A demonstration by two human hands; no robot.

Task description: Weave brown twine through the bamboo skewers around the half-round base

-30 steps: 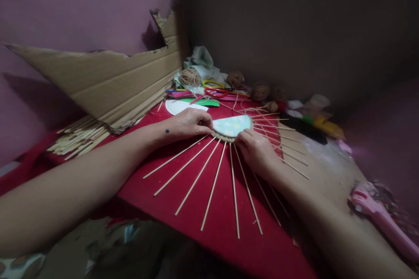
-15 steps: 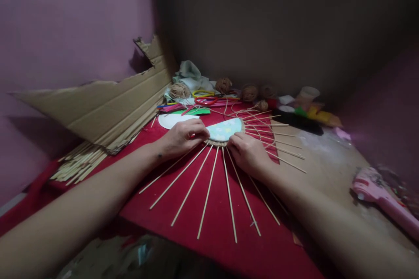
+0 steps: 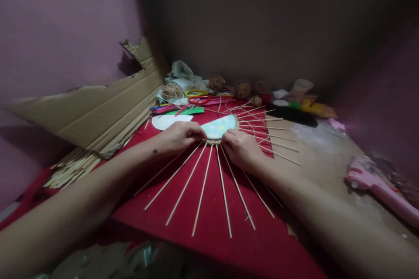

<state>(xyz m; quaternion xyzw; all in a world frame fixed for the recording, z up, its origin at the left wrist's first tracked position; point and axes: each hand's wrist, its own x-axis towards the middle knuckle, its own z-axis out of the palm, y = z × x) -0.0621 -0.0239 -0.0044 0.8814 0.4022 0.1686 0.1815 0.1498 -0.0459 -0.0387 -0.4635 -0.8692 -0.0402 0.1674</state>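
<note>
A pale blue patterned half-disc (image 3: pixel 218 127) lies on the red cloth (image 3: pixel 212 218), with several thin wooden sticks (image 3: pixel 203 189) fanning out from its rim. A band of tan cord runs along the disc's curved edge. My left hand (image 3: pixel 180 135) rests at the disc's left edge, fingers pinched on the rim. My right hand (image 3: pixel 240 150) presses on the rim at the lower right, fingers curled over the sticks there. What exactly each fingertip pinches is hidden.
A torn cardboard sheet (image 3: pixel 88 107) leans at the left over a pile of spare sticks (image 3: pixel 70 170). Twine balls (image 3: pixel 172 91), coloured scissors (image 3: pixel 199 96), cloth and small pots crowd the back. A pink glue gun (image 3: pixel 376 189) lies at the right.
The view has shifted, so everything sits a little further left and lower. My hands have drawn closer together along the disc's lower rim.
</note>
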